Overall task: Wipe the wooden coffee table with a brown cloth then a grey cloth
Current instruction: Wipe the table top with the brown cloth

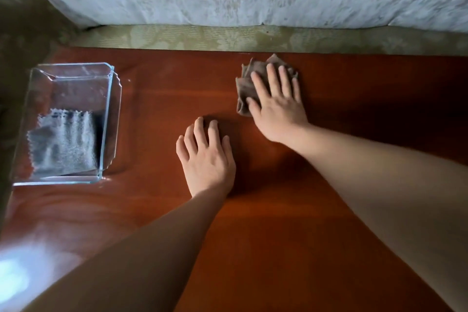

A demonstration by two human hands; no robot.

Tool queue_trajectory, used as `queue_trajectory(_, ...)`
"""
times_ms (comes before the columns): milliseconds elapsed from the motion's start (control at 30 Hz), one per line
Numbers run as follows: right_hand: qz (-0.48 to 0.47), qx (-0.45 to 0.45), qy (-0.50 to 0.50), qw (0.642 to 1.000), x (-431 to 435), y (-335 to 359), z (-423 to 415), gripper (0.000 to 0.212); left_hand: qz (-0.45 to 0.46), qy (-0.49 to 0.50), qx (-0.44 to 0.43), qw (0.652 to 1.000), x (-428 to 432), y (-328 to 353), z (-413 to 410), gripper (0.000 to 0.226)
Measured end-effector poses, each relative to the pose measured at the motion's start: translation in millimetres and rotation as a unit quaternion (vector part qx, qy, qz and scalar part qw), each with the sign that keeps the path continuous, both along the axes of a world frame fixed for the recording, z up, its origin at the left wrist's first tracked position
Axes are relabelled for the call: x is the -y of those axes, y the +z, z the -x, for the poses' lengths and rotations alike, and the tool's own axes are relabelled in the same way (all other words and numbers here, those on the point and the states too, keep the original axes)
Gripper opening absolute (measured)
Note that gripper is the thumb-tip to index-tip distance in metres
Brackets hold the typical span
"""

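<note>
The wooden coffee table (164, 99) fills most of the head view, its polished red-brown top running from the far edge down to the near edge. The brown cloth (245, 90) lies bunched on the top close to the far edge, a little right of the middle. The right hand (278, 106) presses down on it palm-flat, its fingers straight and slightly spread and pointing towards the far edge. Folds of the cloth stick out beyond the fingertips and to the left of the thumb.

The left hand (206, 157) rests flat on the bare wood nearer the middle of the top, just beside the cloth's near corner but not touching it. Its fingers are spread wide and it holds nothing. Both bare forearms reach in from the near edge.

At the left edge of the table stands a clear rectangular glass dish (111, 119). The grey cloth (63, 142) lies folded inside it, in the half nearer the person, with a zigzag-cut edge showing.

A bright patch of glare sits on the wood by the near left corner.

Beyond the far edge a strip of pale patterned carpet (177, 37) runs along the table, and behind that is the front of a light grey sofa (228, 0).
</note>
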State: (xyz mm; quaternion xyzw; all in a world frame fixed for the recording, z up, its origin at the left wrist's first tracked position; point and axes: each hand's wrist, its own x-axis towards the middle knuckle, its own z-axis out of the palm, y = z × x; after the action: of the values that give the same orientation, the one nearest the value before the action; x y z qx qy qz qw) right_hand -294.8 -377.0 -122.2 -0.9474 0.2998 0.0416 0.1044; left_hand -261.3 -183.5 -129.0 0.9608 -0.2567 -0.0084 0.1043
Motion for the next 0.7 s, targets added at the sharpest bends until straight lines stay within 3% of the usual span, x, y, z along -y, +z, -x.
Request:
queue_trajectory(367,0.019,-0.029,-0.06,0.998,106,8,60,0.079,-0.026,0.0,0.004,1.0,1,1,1,0.046)
queue_trajectory(567,0.021,-0.054,-0.103,0.993,72,9,64,0.083,-0.023,0.002,0.004,1.0,2,3,1,0.047)
queue_trajectory(700,0.011,-0.031,-0.028,0.999,34,8,4,0.081,-0.01,0.008,0.007,1.0,2,4,1,0.046)
